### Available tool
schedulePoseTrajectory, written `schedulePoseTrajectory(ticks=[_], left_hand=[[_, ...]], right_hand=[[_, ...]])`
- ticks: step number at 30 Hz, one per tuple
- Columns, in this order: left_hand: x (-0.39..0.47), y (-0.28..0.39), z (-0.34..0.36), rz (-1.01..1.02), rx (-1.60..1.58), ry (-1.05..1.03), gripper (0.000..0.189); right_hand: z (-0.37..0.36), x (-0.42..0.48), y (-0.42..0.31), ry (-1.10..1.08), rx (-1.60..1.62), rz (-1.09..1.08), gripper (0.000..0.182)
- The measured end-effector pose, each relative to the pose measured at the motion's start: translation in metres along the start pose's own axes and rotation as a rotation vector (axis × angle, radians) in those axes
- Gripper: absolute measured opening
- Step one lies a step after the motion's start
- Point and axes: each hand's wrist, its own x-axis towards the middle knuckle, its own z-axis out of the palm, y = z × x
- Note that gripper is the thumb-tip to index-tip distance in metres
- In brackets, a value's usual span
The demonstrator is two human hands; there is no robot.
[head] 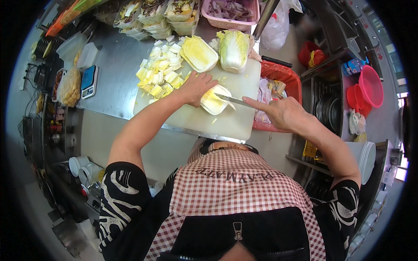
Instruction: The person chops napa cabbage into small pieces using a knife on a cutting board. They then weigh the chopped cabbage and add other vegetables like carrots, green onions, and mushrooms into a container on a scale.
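Note:
Beneath my left hand (199, 87) lies a piece of napa cabbage (215, 103), its pale cut base facing me on a white cutting board (228, 126). My right hand (284, 112) grips a kitchen knife (235, 100), index finger stretched along its back; the blade is at the cabbage piece, and how deep it sits I cannot tell. Beyond my left hand are a halved napa cabbage (199, 54), cut face up, and a larger napa cabbage piece (233, 52). Chopped cabbage (163, 70) is heaped on the board's left side.
A red-lined bin (295, 85) stands against the board's right side. Filled clear tubs (153, 19) and a pink basket of sliced purple vegetable (231, 13) sit at the back. To the left are a digital scale (89, 81) and a bulging plastic bag (69, 87). A metal post (266, 19) rises behind.

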Motion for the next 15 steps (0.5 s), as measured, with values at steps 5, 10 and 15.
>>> schedulePoseTrajectory(ticks=[5,10,15], left_hand=[[0.002,0.002,-0.002,0.009,-0.008,0.002,0.093],[0.003,0.000,-0.001,0.009,-0.031,0.004,0.095],[0.005,-0.002,0.004,0.040,-0.007,0.033,0.096]], right_hand=[[0.002,0.011,0.013,0.110,-0.036,-0.153,0.084],[-0.009,0.027,0.022,0.056,-0.140,-0.234,0.090],[-0.034,0.051,0.028,-0.161,-0.139,-0.227,0.079]])
